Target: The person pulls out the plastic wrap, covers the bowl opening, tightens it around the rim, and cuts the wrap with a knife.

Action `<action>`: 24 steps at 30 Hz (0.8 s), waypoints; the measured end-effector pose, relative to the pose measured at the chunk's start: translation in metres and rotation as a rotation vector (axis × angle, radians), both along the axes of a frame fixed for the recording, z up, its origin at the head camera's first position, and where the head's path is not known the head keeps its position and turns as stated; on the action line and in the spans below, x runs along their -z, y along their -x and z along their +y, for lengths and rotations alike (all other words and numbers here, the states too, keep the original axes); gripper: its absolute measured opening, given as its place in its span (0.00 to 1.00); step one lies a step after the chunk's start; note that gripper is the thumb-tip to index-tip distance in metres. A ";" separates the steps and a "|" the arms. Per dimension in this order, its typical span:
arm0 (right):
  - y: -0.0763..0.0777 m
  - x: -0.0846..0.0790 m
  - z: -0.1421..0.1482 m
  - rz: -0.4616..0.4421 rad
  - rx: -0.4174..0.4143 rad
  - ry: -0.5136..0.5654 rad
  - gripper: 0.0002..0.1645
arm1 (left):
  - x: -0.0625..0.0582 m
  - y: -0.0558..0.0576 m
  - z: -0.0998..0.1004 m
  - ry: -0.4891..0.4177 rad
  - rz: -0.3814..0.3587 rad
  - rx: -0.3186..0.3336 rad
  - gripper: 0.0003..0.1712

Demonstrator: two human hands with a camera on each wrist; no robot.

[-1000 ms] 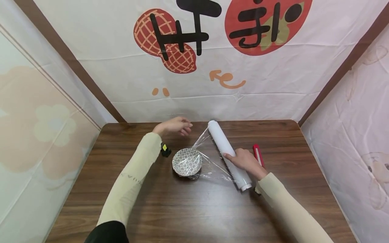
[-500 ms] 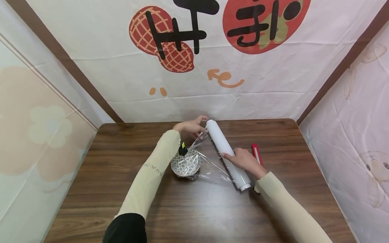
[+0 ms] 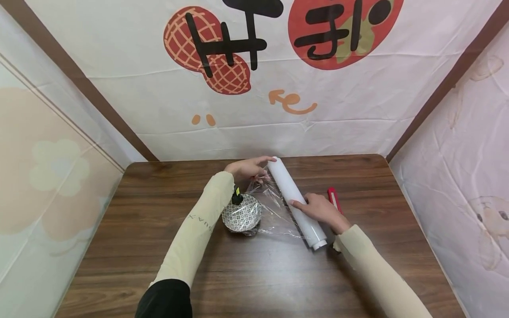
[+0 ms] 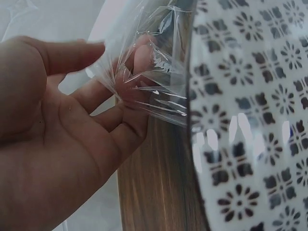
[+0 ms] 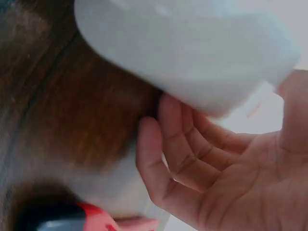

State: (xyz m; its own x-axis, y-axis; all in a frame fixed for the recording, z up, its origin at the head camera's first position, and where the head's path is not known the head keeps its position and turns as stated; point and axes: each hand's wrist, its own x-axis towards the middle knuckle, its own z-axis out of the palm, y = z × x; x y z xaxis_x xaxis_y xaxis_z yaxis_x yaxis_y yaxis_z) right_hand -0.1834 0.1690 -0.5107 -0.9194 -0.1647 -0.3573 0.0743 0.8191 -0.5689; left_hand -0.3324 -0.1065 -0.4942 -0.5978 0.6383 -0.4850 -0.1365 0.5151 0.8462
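A bowl (image 3: 242, 216) with a black-and-white flower pattern stands mid-table, clear cling film stretched over it. From there the film (image 3: 274, 218) runs right to a white cling film roll (image 3: 290, 187) lying at a slant. My left hand (image 3: 247, 168) is behind the bowl, near the roll's far end. In the left wrist view, its bent fingers press into the gathered film (image 4: 163, 94), and the thumb stays apart from them. My right hand (image 3: 318, 207) grips the roll near its middle, thumb on top; the right wrist view shows its fingers (image 5: 180, 149) along the roll's underside.
Just right of my right hand, a red box cutter (image 3: 334, 198) lies on the brown wooden table (image 3: 254, 282). A white printed cloth (image 3: 222, 145) hangs behind the table's back edge, with more cloth at both sides.
My left hand has moved right, from behind the bowl to the film by the roll's far end. The film there now looks more bunched. My right hand keeps its grip on the roll.
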 end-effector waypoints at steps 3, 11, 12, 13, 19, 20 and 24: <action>-0.001 -0.008 0.019 0.021 0.040 0.009 0.41 | -0.001 -0.001 0.000 0.002 0.019 -0.009 0.40; -0.024 -0.013 0.062 -0.021 0.183 -0.142 0.40 | 0.000 -0.001 0.001 0.062 0.142 0.018 0.43; -0.027 -0.010 0.063 -0.031 0.189 -0.165 0.43 | 0.000 -0.001 0.002 0.072 0.157 0.021 0.43; -0.030 -0.006 0.064 -0.034 0.192 -0.183 0.44 | 0.000 -0.001 0.002 0.075 0.161 0.022 0.42; -0.034 0.007 0.069 -0.038 0.201 -0.126 0.29 | -0.001 0.002 0.004 0.071 0.129 0.025 0.44; -0.033 0.009 0.071 -0.016 0.202 -0.091 0.24 | -0.001 0.002 0.004 0.070 0.115 0.023 0.45; -0.033 0.002 0.069 0.003 0.235 0.112 0.20 | -0.002 0.004 0.006 0.055 0.043 -0.015 0.46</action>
